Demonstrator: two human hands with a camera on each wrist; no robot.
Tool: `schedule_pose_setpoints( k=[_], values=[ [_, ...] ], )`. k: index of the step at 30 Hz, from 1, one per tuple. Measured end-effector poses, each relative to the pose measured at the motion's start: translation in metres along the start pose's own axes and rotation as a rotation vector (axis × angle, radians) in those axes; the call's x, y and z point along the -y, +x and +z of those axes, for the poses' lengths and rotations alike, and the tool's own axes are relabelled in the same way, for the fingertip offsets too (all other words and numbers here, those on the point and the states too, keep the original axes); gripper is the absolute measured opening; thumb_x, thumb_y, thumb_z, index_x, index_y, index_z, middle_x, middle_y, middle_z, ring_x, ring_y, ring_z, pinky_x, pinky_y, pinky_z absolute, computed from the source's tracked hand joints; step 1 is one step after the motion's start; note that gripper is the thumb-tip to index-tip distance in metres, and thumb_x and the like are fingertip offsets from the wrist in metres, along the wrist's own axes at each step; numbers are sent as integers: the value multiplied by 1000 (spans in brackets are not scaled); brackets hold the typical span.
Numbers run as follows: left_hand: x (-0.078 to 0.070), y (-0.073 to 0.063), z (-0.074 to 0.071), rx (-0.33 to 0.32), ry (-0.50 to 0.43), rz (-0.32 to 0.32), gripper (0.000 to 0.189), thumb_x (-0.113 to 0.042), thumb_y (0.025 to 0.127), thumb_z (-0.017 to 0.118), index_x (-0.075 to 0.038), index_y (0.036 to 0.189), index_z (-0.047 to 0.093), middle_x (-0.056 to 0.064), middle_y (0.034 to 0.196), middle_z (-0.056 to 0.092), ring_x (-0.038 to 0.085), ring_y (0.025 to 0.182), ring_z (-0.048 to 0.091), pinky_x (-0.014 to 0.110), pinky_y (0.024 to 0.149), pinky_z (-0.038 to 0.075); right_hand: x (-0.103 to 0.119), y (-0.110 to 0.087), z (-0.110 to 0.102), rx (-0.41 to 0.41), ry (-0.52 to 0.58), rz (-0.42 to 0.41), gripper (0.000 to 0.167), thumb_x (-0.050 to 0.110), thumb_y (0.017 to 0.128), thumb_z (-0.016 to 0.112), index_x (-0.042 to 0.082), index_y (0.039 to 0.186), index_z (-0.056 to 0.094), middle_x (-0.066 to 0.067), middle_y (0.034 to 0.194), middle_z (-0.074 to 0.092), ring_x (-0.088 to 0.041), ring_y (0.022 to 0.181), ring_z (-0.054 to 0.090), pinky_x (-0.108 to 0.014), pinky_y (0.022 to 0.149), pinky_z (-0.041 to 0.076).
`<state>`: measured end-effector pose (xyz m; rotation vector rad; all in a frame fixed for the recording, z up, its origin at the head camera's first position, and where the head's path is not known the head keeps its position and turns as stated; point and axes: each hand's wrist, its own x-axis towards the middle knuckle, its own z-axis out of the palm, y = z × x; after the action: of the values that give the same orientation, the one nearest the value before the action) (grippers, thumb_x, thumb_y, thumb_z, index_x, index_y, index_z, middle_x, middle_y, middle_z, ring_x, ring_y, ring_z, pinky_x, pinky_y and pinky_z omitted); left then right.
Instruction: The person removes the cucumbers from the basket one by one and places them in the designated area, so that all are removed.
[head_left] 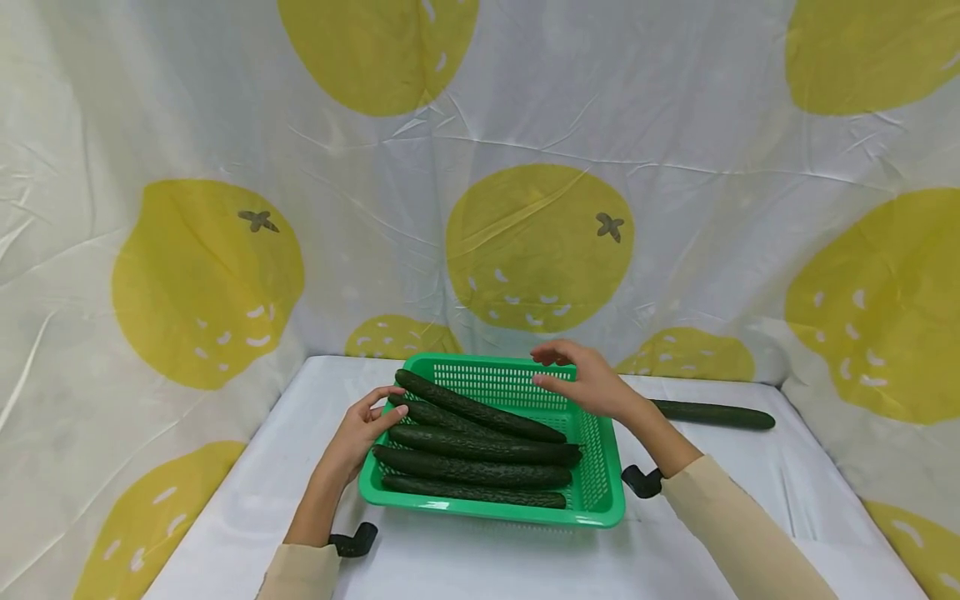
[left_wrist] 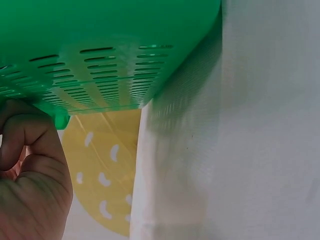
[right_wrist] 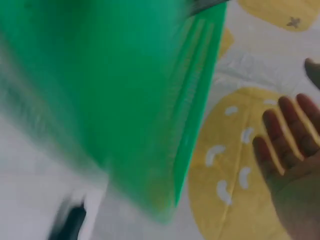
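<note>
A green plastic basket [head_left: 491, 505] stands on the white-covered table, with several long dark cucumbers [head_left: 480, 473] lying side by side in it. My left hand [head_left: 363, 429] grips the basket's left rim, the thumb reaching over it close to the cucumber ends. Its curled fingers show against the perforated basket wall [left_wrist: 100, 65] in the left wrist view. Over the back right corner of the basket hovers my right hand [head_left: 592, 383], fingers spread and loosely bent, holding nothing. The right wrist view shows this right hand [right_wrist: 295, 160] apart from the blurred basket [right_wrist: 135, 100].
Another cucumber [head_left: 716, 415] lies on the table to the right of the basket, partly hidden by the right forearm. A white cloth with yellow fruit prints [head_left: 540, 250] hangs behind and at both sides. White cloth [head_left: 247, 517] covers the table.
</note>
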<state>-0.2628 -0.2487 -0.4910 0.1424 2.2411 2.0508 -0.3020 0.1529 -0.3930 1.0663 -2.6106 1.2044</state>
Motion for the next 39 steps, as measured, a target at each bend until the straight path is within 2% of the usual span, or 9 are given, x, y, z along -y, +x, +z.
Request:
schedule_pose_setpoints(
  k=[4, 9, 15, 22, 27, 33, 39],
  values=[
    [0, 0, 0, -10, 7, -2, 49, -31, 101, 67, -14, 145, 51, 4, 102, 76, 21, 86, 75, 40, 77, 62, 7, 4, -4, -3, -1, 6, 42, 25, 101, 69, 12, 139, 60, -9, 134, 66, -33, 123, 61, -56, 107, 47],
    [1, 1, 1, -16, -2, -8, 50, -32, 101, 68, -14, 144, 51, 7, 104, 76, 20, 87, 75, 40, 77, 62, 12, 12, -2, 5, -8, -1, 42, 31, 100, 69, 15, 138, 61, -5, 132, 67, -29, 122, 62, -51, 106, 49],
    [2, 0, 1, -21, -6, -11, 51, -34, 99, 70, -15, 143, 53, 4, 101, 76, 20, 86, 74, 39, 77, 61, 13, 25, 13, 32, 15, -26, 41, 31, 100, 69, 15, 138, 61, -5, 131, 67, -26, 120, 63, -52, 104, 50],
    [0, 0, 2, -24, 9, 6, 51, -33, 100, 69, -14, 144, 52, 12, 107, 75, 19, 87, 74, 39, 78, 61, 14, 38, 30, 85, 63, -1, 43, 31, 100, 69, 12, 138, 61, -9, 133, 66, -31, 121, 62, -52, 104, 50],
    [-2, 2, 2, -19, -2, 13, 52, -35, 100, 69, -16, 145, 52, 15, 110, 74, 21, 89, 75, 40, 79, 61, 7, 41, 40, 117, 66, 38, 46, 32, 101, 68, 9, 139, 59, -13, 135, 64, -33, 122, 61, -51, 104, 50],
    [-4, 0, 1, -30, -5, 6, 52, -35, 99, 70, -18, 145, 53, 9, 106, 75, 21, 88, 74, 40, 79, 62, -6, 44, 53, 162, 73, 48, 46, 33, 101, 68, 8, 138, 60, -18, 137, 62, -37, 122, 61, -52, 104, 50],
    [-1, -2, 2, -21, -29, -2, 52, -33, 99, 71, -18, 145, 53, 18, 111, 74, 22, 88, 75, 40, 79, 62, -15, 44, 68, 225, 14, 83, 49, 35, 101, 67, 4, 138, 59, -15, 135, 63, -31, 119, 63, -47, 100, 51]
  ],
)
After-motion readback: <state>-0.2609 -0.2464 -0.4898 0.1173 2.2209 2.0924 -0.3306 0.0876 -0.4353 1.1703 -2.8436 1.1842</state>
